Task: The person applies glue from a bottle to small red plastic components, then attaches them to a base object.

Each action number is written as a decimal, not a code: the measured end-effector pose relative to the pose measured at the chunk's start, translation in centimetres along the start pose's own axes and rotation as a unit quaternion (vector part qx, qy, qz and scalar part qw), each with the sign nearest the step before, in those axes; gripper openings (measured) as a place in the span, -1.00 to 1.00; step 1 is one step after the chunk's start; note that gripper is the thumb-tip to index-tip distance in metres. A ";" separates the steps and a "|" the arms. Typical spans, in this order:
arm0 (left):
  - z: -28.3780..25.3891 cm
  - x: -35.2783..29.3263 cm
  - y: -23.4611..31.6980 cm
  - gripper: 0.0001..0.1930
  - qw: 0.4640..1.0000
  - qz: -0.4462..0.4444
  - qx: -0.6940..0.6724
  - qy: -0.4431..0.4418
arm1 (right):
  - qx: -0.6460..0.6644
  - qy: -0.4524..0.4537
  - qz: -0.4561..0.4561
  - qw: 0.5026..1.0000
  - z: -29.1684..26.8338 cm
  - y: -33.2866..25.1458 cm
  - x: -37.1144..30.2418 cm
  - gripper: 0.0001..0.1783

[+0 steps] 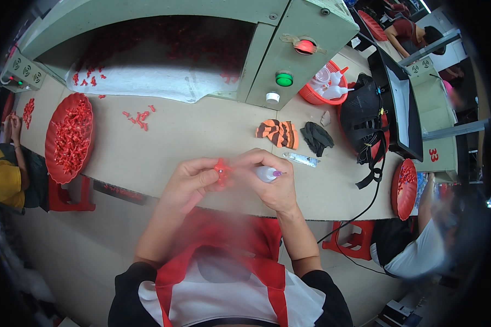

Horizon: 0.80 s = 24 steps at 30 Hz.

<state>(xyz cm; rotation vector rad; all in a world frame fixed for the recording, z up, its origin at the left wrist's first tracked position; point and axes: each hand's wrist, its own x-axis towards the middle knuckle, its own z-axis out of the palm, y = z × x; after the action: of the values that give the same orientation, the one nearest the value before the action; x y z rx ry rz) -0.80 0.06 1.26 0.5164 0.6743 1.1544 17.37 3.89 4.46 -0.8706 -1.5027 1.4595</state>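
A small red plastic piece (pixel 221 173), shaped like a little figure with arms, is pinched between the thumb and fingers of my left hand (pixel 193 179). My right hand (pixel 271 182) is closed around a small translucent squeeze bottle (pixel 265 174) with a purple tip. That tip points right, away from the red piece. The right fingertips come close to the piece; blur hides whether they touch it. Several loose red pieces (pixel 142 116) lie on the table beyond my left hand. A red scalloped tray (pixel 50 143) heaped with similar pieces stands farther left.
Ahead stands a pale green machine (pixel 262 60) with red pieces on its white-lined bed. Striped cloth (pixel 278 133), dark cloth (pixel 317 137) and a flattened tube (pixel 301 159) lie right of centre. A red basket (pixel 306 94) holds bottles. A black cable (pixel 372 204) crosses the table edge. People sit on both sides.
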 end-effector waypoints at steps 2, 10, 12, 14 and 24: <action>-0.4 0.2 -0.2 -0.66 0.996 -0.034 -0.071 -0.033 | 0.018 0.005 0.011 1.000 0.1 -0.1 0.0 -0.87; -0.7 0.6 -0.9 -0.61 0.972 -0.086 -0.214 -0.048 | 0.037 0.018 0.098 0.994 0.3 -1.1 0.3 -0.86; -0.8 0.7 -1.0 -0.62 0.972 -0.086 -0.213 -0.048 | 0.034 0.025 0.116 0.992 0.2 -1.0 0.3 -0.85; -0.8 0.7 -1.0 -0.63 0.973 -0.085 -0.212 -0.041 | 0.032 0.029 0.125 0.991 0.2 -1.1 0.4 -0.86; -1.0 0.7 -1.0 -0.66 0.977 -0.083 -0.191 -0.033 | 0.028 0.049 0.143 0.988 0.4 -1.3 0.4 -0.88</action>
<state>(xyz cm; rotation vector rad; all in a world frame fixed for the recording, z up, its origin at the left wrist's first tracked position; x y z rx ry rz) -0.73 0.44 -0.27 0.1670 0.4142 1.0698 16.90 4.01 5.82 -1.1439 -1.2961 1.6302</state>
